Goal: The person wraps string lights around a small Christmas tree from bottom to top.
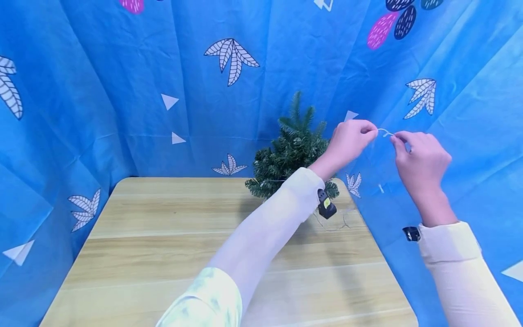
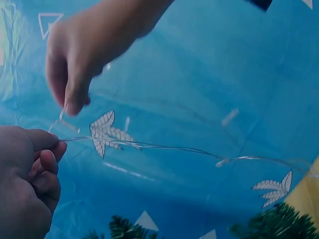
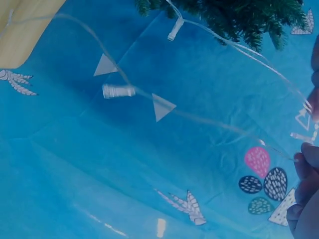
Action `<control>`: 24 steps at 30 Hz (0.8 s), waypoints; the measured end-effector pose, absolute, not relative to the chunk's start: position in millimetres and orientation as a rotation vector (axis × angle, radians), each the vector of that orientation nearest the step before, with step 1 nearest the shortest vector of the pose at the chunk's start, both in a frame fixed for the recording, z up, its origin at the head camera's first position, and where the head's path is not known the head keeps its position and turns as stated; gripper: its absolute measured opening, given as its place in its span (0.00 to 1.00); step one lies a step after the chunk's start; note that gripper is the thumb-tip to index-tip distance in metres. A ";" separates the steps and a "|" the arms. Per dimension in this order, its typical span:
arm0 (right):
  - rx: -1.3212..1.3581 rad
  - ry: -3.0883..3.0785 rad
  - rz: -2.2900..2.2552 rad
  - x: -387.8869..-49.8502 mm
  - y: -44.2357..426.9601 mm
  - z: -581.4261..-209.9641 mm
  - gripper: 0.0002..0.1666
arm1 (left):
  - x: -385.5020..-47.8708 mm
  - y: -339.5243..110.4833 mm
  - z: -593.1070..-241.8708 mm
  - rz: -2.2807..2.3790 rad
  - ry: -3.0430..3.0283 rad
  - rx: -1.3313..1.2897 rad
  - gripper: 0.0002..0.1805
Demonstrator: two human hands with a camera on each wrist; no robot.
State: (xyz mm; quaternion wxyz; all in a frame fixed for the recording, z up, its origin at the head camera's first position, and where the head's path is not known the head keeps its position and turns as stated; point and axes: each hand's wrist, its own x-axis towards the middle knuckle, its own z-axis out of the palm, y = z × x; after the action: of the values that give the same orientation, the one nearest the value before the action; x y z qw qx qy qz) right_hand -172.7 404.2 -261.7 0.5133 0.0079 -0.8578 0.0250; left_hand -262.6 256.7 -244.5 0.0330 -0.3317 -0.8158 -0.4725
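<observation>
The clear light string [image 2: 184,148] is pinched by the fingers of both the left hand [image 1: 352,140] and right hand [image 1: 426,161], apparently to spread its strands apart, raised right of the small tree [image 1: 296,147] on the table [image 1: 180,231].

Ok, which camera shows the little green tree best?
The head view: it shows most of the little green tree, though the left arm covers part. The left wrist view catches only branch tips along its bottom edge; the right wrist view, just some branches at its top.
</observation>
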 end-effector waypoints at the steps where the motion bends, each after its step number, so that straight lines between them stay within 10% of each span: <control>1: 0.006 -2.075 0.076 -171.4 406.3 -262.8 0.18 | -265.9 258.2 -243.2 -1.429 -2.522 -1.015 0.09; 24: -0.460 -2.450 1.096 -126.8 400.2 -267.2 0.34 | -322.2 274.5 -229.4 -1.551 -2.538 -0.894 0.11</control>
State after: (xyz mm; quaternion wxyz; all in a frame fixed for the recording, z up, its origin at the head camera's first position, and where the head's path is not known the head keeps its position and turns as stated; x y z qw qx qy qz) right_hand -126.8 400.2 -267.2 0.2078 -0.1654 -0.8801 0.3936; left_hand -322.2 274.5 -229.4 0.0179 -0.2878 -0.8170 -0.4994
